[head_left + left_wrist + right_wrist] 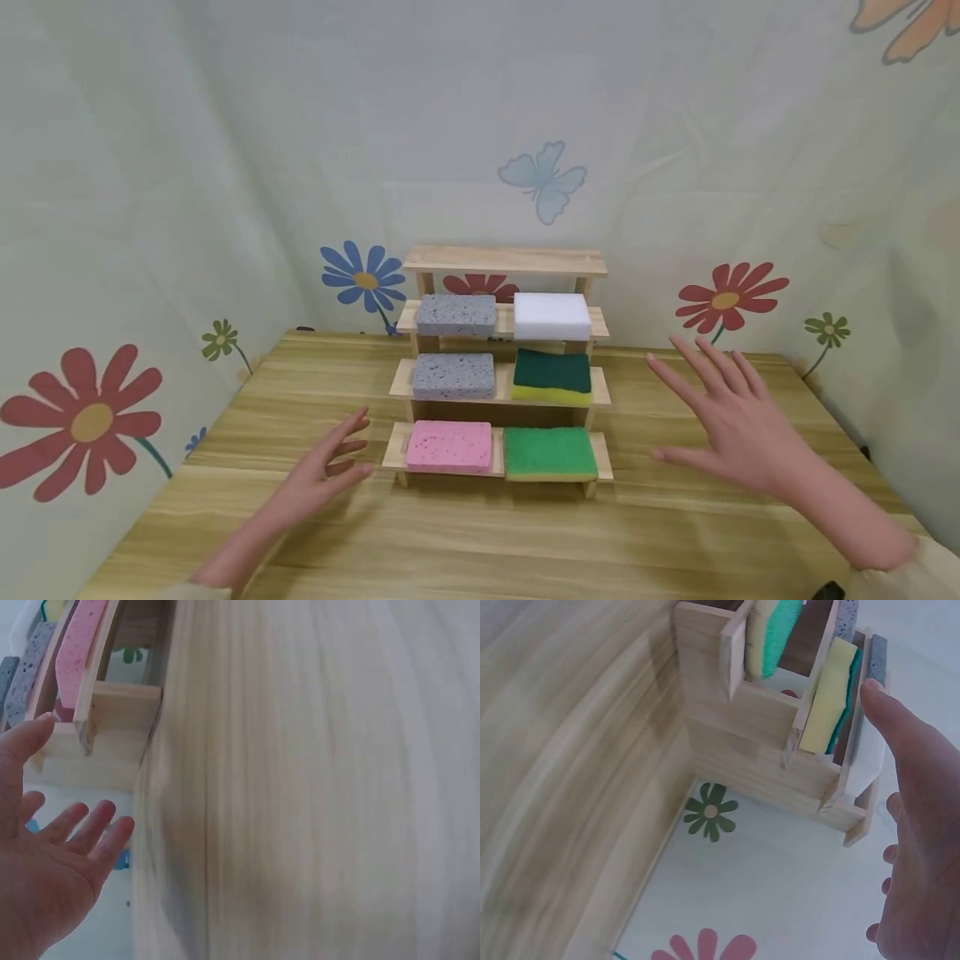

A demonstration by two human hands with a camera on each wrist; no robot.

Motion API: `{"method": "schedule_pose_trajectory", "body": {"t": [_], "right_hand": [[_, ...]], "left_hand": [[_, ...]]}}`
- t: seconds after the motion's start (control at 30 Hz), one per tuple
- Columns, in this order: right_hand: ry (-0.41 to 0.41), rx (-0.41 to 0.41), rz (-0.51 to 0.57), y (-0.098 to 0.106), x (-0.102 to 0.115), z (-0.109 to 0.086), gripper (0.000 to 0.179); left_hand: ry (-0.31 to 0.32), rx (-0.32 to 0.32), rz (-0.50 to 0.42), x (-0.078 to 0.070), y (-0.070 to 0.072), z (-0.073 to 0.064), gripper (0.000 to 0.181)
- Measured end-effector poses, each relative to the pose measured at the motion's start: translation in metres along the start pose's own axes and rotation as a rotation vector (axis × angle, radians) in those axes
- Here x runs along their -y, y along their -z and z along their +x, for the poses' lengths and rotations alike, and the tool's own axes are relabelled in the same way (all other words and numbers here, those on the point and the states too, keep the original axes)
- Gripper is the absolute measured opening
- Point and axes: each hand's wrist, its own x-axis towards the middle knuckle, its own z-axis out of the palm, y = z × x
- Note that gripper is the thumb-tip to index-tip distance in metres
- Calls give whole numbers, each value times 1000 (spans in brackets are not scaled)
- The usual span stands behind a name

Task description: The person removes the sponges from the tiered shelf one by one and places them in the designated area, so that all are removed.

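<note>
A stepped wooden rack stands on the table with sponges on its lower three shelves. On the bottom shelf lie a pink sponge and a green scouring sponge. Above them are a grey sponge and a dark green and yellow sponge; higher up, another grey sponge beside a white sponge. My left hand hovers left of the rack, fingers loosely spread, nearest the pink sponge. Off to the rack's right, my right hand is spread wide. Neither hand touches anything.
The wood-grain table extends around the rack. Behind and on both sides hangs a pale curtain printed with flowers and a butterfly. A small black object shows at the lower right edge.
</note>
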Motion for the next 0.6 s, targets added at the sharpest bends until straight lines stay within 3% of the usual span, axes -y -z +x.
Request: {"method": "schedule_pose_trajectory", "body": {"t": [0.27, 0.4, 0.6], "right_hand": [[47, -16, 4, 6, 8, 24, 108], [71, -14, 4, 9, 13, 40, 107], [91, -4, -9, 17, 18, 67, 108]], "left_hand": [[156, 20, -160, 1, -19, 6, 76], [199, 5, -206, 5, -26, 6, 76], [249, -9, -413, 10, -35, 10, 74]]}}
